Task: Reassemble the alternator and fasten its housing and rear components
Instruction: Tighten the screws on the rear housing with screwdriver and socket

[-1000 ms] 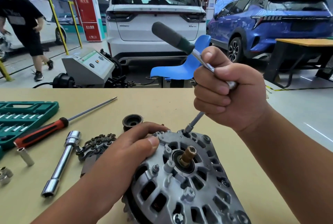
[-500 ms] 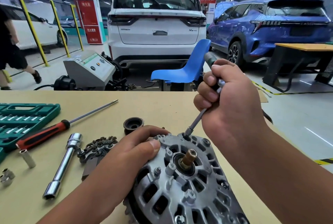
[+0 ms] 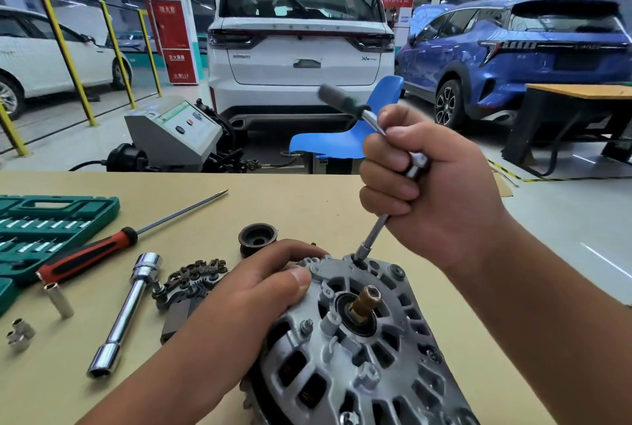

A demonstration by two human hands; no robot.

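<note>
The grey alternator (image 3: 359, 356) lies on the tan table (image 3: 307, 199) with its rear housing up and a brass shaft end at the centre. My left hand (image 3: 253, 291) grips its upper left edge, thumb on the housing. My right hand (image 3: 427, 192) is wrapped around the head of a ratchet wrench (image 3: 345, 105), whose dark handle points up and left. The extension and small socket (image 3: 362, 248) below my fist sit on a bolt at the housing's top rim.
Left of the alternator lie a dark rectifier part (image 3: 191, 279), a black pulley (image 3: 258, 236), a long chrome socket tube (image 3: 126, 315), a red-handled screwdriver (image 3: 89, 250), small sockets (image 3: 58, 298) and a green tool case (image 3: 37, 229). Cars and a blue chair (image 3: 342, 141) stand beyond.
The ratchet handle has swung back up and to the left after being hidden behind my right hand half a second ago. My left hand still holds the alternator in place.
</note>
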